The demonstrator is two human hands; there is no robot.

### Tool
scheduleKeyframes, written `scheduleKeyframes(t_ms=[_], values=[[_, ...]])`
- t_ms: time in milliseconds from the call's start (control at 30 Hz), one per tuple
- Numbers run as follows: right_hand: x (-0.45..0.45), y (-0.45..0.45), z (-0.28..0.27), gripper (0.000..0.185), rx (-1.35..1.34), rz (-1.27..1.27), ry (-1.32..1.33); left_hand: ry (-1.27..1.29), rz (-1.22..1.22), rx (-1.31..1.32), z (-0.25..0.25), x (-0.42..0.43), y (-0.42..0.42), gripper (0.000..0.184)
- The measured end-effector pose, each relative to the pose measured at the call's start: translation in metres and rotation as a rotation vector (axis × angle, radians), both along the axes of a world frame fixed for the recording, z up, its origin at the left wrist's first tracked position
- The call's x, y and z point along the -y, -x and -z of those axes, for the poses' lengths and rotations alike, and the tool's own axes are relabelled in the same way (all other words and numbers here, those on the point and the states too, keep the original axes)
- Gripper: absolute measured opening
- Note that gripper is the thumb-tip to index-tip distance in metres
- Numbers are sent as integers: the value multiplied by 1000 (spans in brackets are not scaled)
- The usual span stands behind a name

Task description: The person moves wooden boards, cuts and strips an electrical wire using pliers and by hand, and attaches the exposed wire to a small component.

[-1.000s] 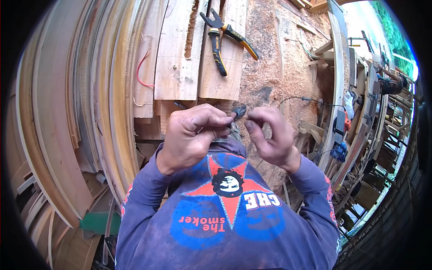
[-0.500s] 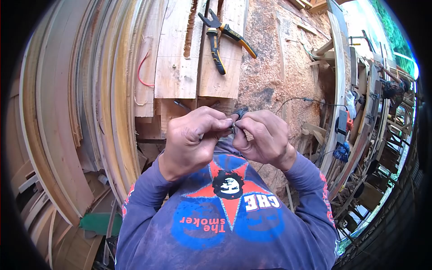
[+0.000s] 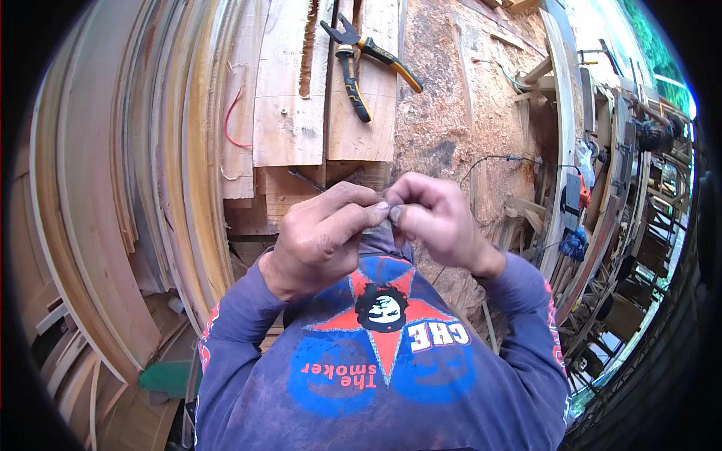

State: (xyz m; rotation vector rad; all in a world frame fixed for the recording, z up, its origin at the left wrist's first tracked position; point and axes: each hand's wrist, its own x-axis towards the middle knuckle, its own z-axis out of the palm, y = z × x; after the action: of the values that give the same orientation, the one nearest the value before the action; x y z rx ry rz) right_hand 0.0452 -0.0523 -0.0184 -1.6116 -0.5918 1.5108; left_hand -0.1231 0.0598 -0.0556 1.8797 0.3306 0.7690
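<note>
In front of my chest, my left hand [image 3: 323, 237] and my right hand [image 3: 440, 222] meet with their thumbs and fingertips pinched together. Whatever is between the fingertips is too small and too covered to name. Beyond the hands, pliers [image 3: 352, 69] with black and yellow handles lie spread on the light wooden boards [image 3: 289, 124]. A short red wire [image 3: 230, 124] curves on the boards to the left of the pliers. Just past my left hand, a thin metal rod-like piece [image 3: 304, 179] lies at the boards' near end, partly hidden.
Long planks [image 3: 199, 150] stand stacked along the left. Sawdust [image 3: 432, 113] covers the ground ahead on the right. A black cord [image 3: 500, 158] runs to an orange tool [image 3: 577, 197] at the right. Another person [image 3: 654, 135] is far off at the right edge.
My right hand has turned slightly and its fingers have closed in more around the fingertips of my left hand. The view has shifted a little.
</note>
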Motion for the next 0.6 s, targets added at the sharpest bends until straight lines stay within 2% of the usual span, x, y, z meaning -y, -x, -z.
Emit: scheduleKeyframes(t_ms=[33,100,200,233,267,300,367,400,467,600], values=[[-5,-12,4,16,-275,-55,116,-69,16,24,1,0,-1,26],[-5,-13,24,18,-914,219,392,-136,48,49,1,0,-2,26],[-6,-15,9,16,-947,248,404,-140,69,50,2,-8,-2,26],[-5,-13,4,17,-923,245,371,15,89,11,4,-12,1,25],[3,-16,4,19,-631,106,200,170,105,-29,5,-15,4,25],[6,-11,-1,22,-196,12,37,166,92,-33,5,-16,7,25],[8,-11,27,25,873,-151,-647,593,117,-67,5,-14,11,24],[9,-16,33,25,874,-148,-646,728,120,-62,5,-12,12,25],[7,-25,40,32,1088,-393,-990,775,142,-68,7,-14,11,23],[-4,-27,28,34,962,-478,-990,899,161,-91,5,-16,13,19]])
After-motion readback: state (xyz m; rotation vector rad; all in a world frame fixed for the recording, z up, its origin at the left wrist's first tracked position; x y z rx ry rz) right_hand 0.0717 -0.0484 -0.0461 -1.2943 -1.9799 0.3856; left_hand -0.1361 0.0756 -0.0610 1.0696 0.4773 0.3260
